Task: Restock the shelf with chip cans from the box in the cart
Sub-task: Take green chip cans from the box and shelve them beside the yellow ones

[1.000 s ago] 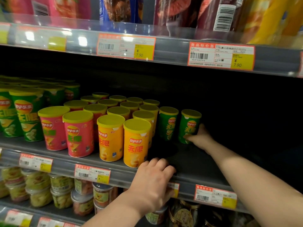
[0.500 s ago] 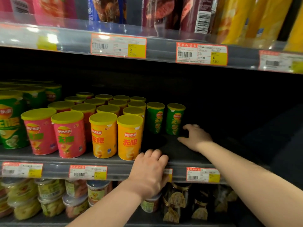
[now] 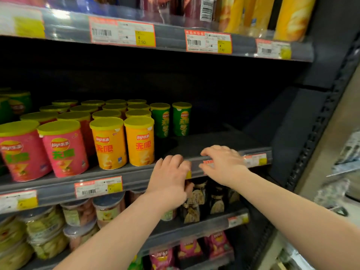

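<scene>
In the left centre of the frame, pink cylindrical chip cans with yellow plastic lids [image 3: 62, 149] are standing upright in rows on the dark grey metal shelf [image 3: 136, 173]. Just right of them, orange cylindrical chip cans with yellow lids [image 3: 139, 142] are standing in two rows running toward the back. Beside those and set further back, two green cylindrical chip cans with yellow lids [image 3: 181, 119] are standing side by side; bare shelf surface is lying in front of them and to their right. At the centre of the frame, the left hand [image 3: 169, 176] is gripping the shelf's front rail, fingers curled over its top edge. Just right of it, not touching it, the right hand [image 3: 222, 164] is resting on the same rail, fingers loosely spread and holding nothing. A white price label with red and yellow fields [image 3: 255, 160] is showing on the rail just right of this hand.
</scene>
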Demonstrator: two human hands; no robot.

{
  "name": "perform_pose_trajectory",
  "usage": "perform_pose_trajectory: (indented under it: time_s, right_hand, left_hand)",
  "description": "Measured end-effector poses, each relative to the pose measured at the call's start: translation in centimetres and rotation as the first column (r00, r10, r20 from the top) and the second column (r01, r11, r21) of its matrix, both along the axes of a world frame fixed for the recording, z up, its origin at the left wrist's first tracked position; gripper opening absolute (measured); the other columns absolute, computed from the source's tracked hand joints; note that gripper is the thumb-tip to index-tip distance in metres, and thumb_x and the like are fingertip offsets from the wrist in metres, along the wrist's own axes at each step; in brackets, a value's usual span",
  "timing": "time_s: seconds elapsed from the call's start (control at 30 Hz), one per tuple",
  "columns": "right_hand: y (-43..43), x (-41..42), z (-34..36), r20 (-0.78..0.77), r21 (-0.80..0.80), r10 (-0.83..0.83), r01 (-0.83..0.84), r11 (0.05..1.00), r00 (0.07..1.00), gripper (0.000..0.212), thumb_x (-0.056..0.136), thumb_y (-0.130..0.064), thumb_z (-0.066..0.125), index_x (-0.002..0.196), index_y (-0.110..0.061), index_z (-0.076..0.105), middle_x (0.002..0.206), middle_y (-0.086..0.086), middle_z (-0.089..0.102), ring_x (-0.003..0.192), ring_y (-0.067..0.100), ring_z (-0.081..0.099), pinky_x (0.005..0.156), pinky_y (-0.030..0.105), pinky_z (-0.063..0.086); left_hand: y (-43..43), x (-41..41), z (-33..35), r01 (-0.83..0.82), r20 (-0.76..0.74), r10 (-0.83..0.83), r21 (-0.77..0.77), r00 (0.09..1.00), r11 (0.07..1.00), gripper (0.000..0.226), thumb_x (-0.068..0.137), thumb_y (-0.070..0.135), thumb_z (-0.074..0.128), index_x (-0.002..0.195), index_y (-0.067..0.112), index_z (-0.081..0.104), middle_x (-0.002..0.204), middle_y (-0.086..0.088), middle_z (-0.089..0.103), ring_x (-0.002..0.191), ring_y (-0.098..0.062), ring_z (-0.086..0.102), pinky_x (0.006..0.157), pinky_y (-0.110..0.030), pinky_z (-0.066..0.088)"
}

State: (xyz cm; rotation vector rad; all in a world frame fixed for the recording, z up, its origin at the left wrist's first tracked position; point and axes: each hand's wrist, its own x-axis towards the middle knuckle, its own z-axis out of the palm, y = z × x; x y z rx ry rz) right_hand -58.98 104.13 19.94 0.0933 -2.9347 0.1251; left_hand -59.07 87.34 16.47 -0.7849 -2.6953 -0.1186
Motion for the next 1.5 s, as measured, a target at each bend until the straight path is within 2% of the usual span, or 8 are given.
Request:
perform_pose_trajectory:
  time_s: [0.13, 0.27, 0.5, 0.7, 1.0, 1.1, 1.23, 1.5]
  right_hand:
    - [-0.7, 2.1, -1.7, -0.007, -0.011, 0.031, -0.031, 0.999, 0.999, 0.045, 0.093, -0.044, 0.047, 0.135, -0.028, 0.045, 0.136, -0.004, 0.049, 0.128, 0.021, 0.041, 0.107, 0.037, 0.033]
    - [-1.8, 3.4, -3.5, -0.022, 0.005, 0.09, -0.09, 0.996, 0.996, 0.042, 0.092, -0.044, 0.048, 0.131, -0.028, 0.049, 0.128, -0.005, 0.054, 0.123, 0.02, 0.046, 0.102, 0.036, 0.038]
    - [-3.7, 5.3, -6.7, 0.064, 0.043, 0.229, -0.232, 0.972, 0.971, 0.044, 0.091, -0.043, 0.048, 0.131, -0.027, 0.05, 0.128, -0.003, 0.056, 0.12, 0.02, 0.05, 0.1, 0.034, 0.04]
    - [-3.9, 8.8, -9.9, 0.207, 0.094, 0.302, -0.327, 0.94, 0.93, 0.046, 0.09, -0.045, 0.048, 0.131, -0.025, 0.049, 0.128, 0.0, 0.055, 0.119, 0.024, 0.05, 0.097, 0.036, 0.04]
    - [-5.4, 15.5, -13.4, 0.349, 0.035, 0.463, -0.505, 0.863, 0.815, 0.043, 0.09, -0.044, 0.049, 0.129, -0.026, 0.05, 0.128, 0.001, 0.054, 0.12, 0.027, 0.048, 0.099, 0.038, 0.036]
    - [-7.1, 17.3, -14.2, 0.377, 0.044, 0.509, -0.564, 0.824, 0.774, 0.041, 0.089, -0.044, 0.049, 0.125, -0.024, 0.052, 0.125, 0.002, 0.055, 0.119, 0.028, 0.049, 0.095, 0.038, 0.037]
    - [-9.4, 19.5, -14.7, 0.39, 0.023, 0.557, -0.613, 0.79, 0.733, 0.044, 0.09, -0.043, 0.049, 0.13, -0.025, 0.049, 0.128, 0.002, 0.054, 0.12, 0.027, 0.047, 0.099, 0.039, 0.036]
    - [-16.8, 21.8, -15.3, 0.428, 0.045, 0.621, -0.701, 0.711, 0.657, 0.041, 0.09, -0.044, 0.049, 0.126, -0.024, 0.05, 0.124, 0.002, 0.055, 0.116, 0.028, 0.049, 0.096, 0.038, 0.037]
  left_hand:
    - [-0.8, 1.7, -0.9, -0.006, 0.059, 0.006, 0.007, 0.998, 1.0, 0.06, 0.092, 0.047, 0.045, 0.145, 0.022, 0.028, 0.151, -0.003, 0.023, 0.14, -0.026, 0.015, 0.114, -0.037, 0.017]
    - [-2.2, 3.3, -2.1, -0.04, 0.122, 0.041, -0.01, 0.992, 0.999, 0.061, 0.092, 0.044, 0.047, 0.145, 0.02, 0.029, 0.149, -0.004, 0.027, 0.137, -0.025, 0.022, 0.11, -0.036, 0.025]
    - [-4.1, 6.8, -5.2, -0.183, 0.219, 0.203, -0.107, 0.954, 0.977, 0.057, 0.092, 0.043, 0.049, 0.14, 0.017, 0.034, 0.143, -0.008, 0.034, 0.13, -0.028, 0.033, 0.104, -0.04, 0.032]
    - [-4.8, 11.5, -8.6, -0.293, 0.351, 0.317, -0.12, 0.881, 0.949, 0.055, 0.09, 0.042, 0.051, 0.138, 0.022, 0.034, 0.137, -0.002, 0.037, 0.126, -0.026, 0.036, 0.103, -0.041, 0.033]
    - [-6.0, 21.9, -11.8, -0.448, 0.442, 0.5, -0.223, 0.745, 0.866, 0.057, 0.09, 0.05, 0.048, 0.137, 0.02, 0.036, 0.136, -0.004, 0.039, 0.126, -0.027, 0.039, 0.102, -0.04, 0.036]
    - [-7.6, 24.8, -12.7, -0.508, 0.462, 0.563, -0.252, 0.685, 0.824, 0.059, 0.089, 0.051, 0.049, 0.138, 0.02, 0.036, 0.134, -0.004, 0.041, 0.125, -0.027, 0.04, 0.102, -0.04, 0.037]
    - [-10.0, 27.5, -13.3, -0.579, 0.473, 0.625, -0.261, 0.621, 0.773, 0.057, 0.089, 0.051, 0.05, 0.136, 0.02, 0.037, 0.133, -0.003, 0.042, 0.125, -0.027, 0.041, 0.1, -0.04, 0.038]
    - [-16.6, 32.2, -14.3, -0.651, 0.491, 0.674, -0.25, 0.553, 0.717, 0.05, 0.089, 0.049, 0.05, 0.129, 0.021, 0.042, 0.126, -0.002, 0.046, 0.12, -0.026, 0.045, 0.097, -0.039, 0.041]
